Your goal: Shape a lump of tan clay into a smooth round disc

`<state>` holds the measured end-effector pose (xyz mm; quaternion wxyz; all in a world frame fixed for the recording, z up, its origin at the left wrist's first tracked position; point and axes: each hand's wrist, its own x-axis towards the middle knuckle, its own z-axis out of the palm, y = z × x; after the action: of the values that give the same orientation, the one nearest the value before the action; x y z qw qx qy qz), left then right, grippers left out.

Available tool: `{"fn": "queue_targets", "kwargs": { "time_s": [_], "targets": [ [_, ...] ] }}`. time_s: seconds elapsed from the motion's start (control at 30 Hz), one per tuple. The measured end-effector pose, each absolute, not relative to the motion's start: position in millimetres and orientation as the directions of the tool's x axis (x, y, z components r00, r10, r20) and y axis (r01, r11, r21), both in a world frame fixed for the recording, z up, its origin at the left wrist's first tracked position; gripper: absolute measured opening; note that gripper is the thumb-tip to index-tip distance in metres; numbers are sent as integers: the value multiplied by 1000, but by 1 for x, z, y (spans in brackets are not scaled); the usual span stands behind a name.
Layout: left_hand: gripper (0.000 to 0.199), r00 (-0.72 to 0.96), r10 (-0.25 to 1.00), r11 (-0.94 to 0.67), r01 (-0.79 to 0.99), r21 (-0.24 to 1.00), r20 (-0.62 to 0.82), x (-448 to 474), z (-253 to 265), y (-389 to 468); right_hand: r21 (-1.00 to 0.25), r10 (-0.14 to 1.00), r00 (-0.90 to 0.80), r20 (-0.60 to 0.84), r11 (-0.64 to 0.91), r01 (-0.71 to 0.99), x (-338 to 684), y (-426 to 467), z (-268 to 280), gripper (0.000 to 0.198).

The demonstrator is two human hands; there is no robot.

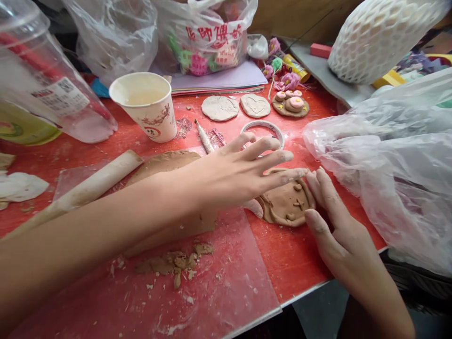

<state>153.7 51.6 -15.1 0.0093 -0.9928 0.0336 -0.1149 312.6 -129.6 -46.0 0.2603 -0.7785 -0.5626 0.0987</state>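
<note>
While both hands were close to a brown clay piece, the left hand (235, 174) was stretched palm down from the left side of the frame, and its fingers were spread above the upper part of the clay. Its grip was wide open and had hold of nothing that I could see; the thumb tip was at the left edge of the clay. The right hand (339, 226), coming from the lower right, was at the right edge of the clay. Its grip was partly open, with the thumb and fingers apart; whether it pressed the rim, I cannot tell.

The clay piece (282, 202) lay on the red worktop (282, 263), right of the frame's centre, and it bore a raised border and small clay bits, one of them like a cross. Just above the left hand's fingers was a ring (261, 124), partly covered by them. Further up lay a pale disc (219, 108), a heart-marked disc (254, 105) and a brown disc with pink pieces (291, 104).

At the left, a pale roller (106, 179) was lying near a clay slab (162, 162), and a paper cup (148, 113) with cloudy liquid stood above them. Clay scraps (176, 263) were on a clear sheet (243, 282), lower centre. A plastic bag (399, 160) filled the right side.
</note>
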Motion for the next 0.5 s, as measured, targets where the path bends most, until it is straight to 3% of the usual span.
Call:
{"fn": "queue_targets", "kwargs": {
  "time_s": [0.23,0.4,0.5],
  "targets": [
    [56,982,14,-1000,10,23,188,155,-23,47,-650,922,383,57,-257,715,316,-133,-39,53],
    [70,989,78,-975,51,214,122,157,-18,45,-889,931,359,60,-114,443,315,-137,-31,48],
    [63,980,158,-928,106,357,120,165,-15,44,-971,926,373,53,-39,235,316,-137,-30,48]
  ]
}}
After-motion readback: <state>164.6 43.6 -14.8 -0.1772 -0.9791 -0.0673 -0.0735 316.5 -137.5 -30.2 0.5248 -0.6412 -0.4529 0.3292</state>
